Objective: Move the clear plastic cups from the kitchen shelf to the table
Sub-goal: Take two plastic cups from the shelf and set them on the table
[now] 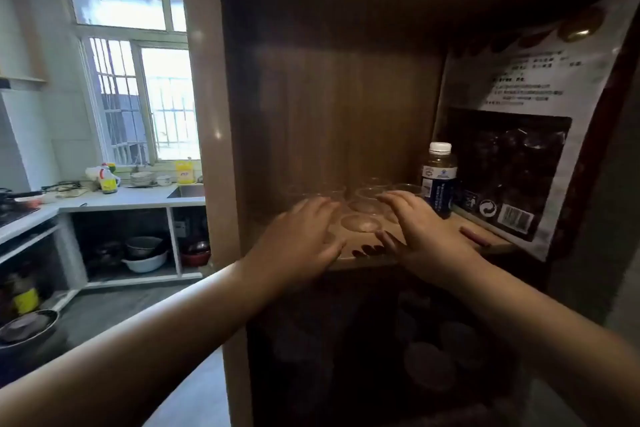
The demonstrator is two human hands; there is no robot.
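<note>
Several clear plastic cups (pixel 362 221) stand close together on the brown wooden shelf (pixel 367 262) in front of me, their round rims faint against the wood. My left hand (pixel 304 236) reaches in on the left side of the group, fingers spread, palm down. On the group's right side my right hand (pixel 415 225) does the same. Both hands are at the cups' rims; neither clearly grips one. The cups under my hands are partly hidden.
A small bottle (pixel 438 180) with a white cap stands just right of the cups. A large printed bag (pixel 519 135) leans at the shelf's right. To the left lie a kitchen counter (pixel 121 199), a sink and a window. Dark compartments sit below the shelf.
</note>
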